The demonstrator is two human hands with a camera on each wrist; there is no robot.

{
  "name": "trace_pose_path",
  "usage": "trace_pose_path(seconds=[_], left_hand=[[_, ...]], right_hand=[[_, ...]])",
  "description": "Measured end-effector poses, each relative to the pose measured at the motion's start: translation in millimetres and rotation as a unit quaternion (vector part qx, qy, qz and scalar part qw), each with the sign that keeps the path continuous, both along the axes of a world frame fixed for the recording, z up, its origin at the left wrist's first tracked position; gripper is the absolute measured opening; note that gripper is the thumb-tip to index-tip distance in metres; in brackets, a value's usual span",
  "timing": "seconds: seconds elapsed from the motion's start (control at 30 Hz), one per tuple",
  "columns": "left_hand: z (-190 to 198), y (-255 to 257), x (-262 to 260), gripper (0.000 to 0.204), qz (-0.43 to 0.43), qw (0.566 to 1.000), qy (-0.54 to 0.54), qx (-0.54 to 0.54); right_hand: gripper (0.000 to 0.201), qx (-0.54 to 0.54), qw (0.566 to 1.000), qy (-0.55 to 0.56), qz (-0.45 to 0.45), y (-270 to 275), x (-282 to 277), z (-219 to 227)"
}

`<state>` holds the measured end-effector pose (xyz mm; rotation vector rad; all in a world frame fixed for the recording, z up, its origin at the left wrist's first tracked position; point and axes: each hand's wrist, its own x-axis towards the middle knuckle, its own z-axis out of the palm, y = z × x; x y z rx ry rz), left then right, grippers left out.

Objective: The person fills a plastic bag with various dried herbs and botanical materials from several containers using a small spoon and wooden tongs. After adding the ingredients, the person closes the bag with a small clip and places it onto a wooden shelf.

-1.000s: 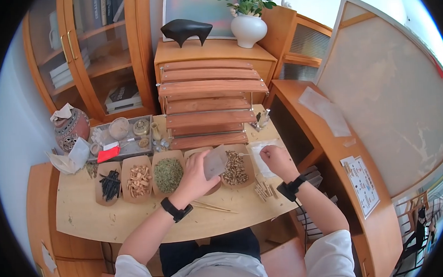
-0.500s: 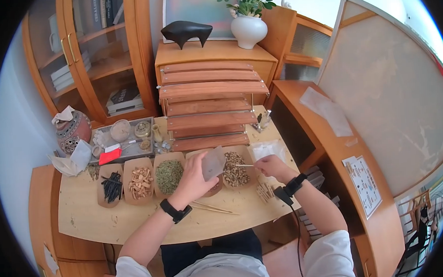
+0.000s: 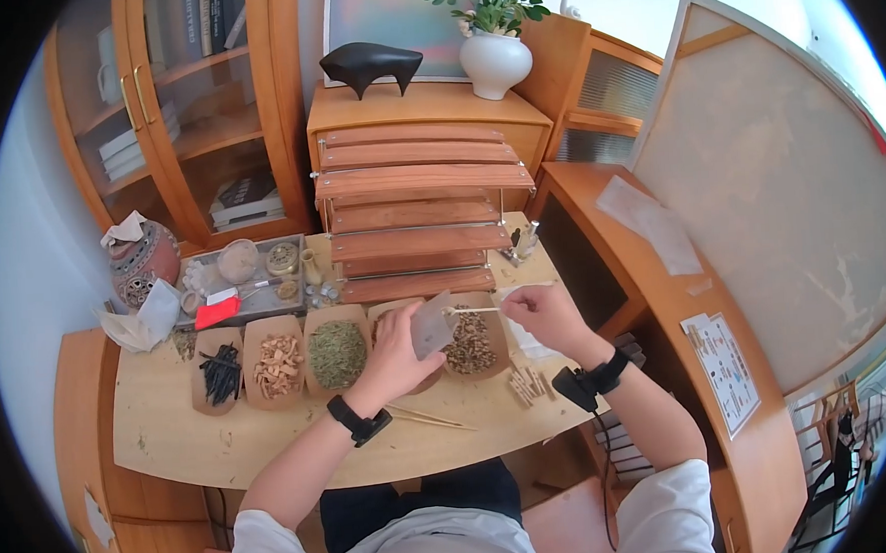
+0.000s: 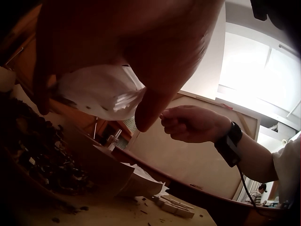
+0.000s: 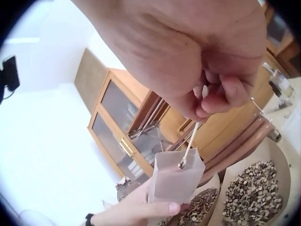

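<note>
My left hand (image 3: 392,351) grips a frosted, translucent pouch (image 3: 430,329) over the row of paper trays, its mouth tilted toward the right. My right hand (image 3: 548,321) pinches the handle of a thin, pale little spoon (image 5: 192,137). In the right wrist view the spoon's tip, carrying a few small bits, is at the pouch's open mouth. Below and to the right lies a tray of brown-and-cream dried pieces (image 3: 470,353). Another tray with finer brown bits (image 5: 200,207) is mostly hidden behind my left hand in the head view.
Further left stand trays of green dried herb (image 3: 337,354), pale wood-like chips (image 3: 278,360) and black strips (image 3: 222,373). Chopsticks (image 3: 430,417) and short sticks (image 3: 532,385) lie nearby. Behind the trays rises a stepped wooden rack (image 3: 416,240), beside a grey tray (image 3: 264,304) of small items.
My right hand has come over the dried-piece tray with the spoon, then lifted and brought its tip left to the pouch mouth. The left hand has stayed nearly still with the pouch.
</note>
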<state>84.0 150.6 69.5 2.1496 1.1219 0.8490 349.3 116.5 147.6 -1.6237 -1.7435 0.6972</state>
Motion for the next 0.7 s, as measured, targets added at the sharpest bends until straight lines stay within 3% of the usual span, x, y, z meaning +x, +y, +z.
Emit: trace_pose_path(seconds=[0.2, 0.3, 0.43, 0.53, 0.7], left_hand=[[-3.0, -0.6, -7.0, 0.087, 0.0, 1.0, -0.013, -0.016], [-3.3, -0.2, -10.9, 0.087, 0.002, 1.0, -0.011, -0.016], [-3.1, -0.9, -11.8, 0.087, 0.0, 1.0, -0.006, -0.014], [-3.0, -1.9, -11.8, 0.087, -0.003, 1.0, -0.008, -0.013], [-2.0, -2.4, -14.0, 0.089, -0.001, 1.0, -0.011, -0.012]], right_hand=[[0.018, 0.03, 0.994, -0.066, -0.085, -3.9, 15.4, -7.7], [0.018, 0.025, 0.989, -0.119, -0.078, -1.8, 40.0, -47.9], [0.021, -0.015, 0.992, -0.108, -0.057, 1.7, 40.8, -79.7], [0.022, -0.095, 0.994, -0.04, -0.037, 8.1, 35.3, -92.9], [0.021, -0.237, 0.959, 0.127, -0.091, 9.0, 25.3, -88.0]])
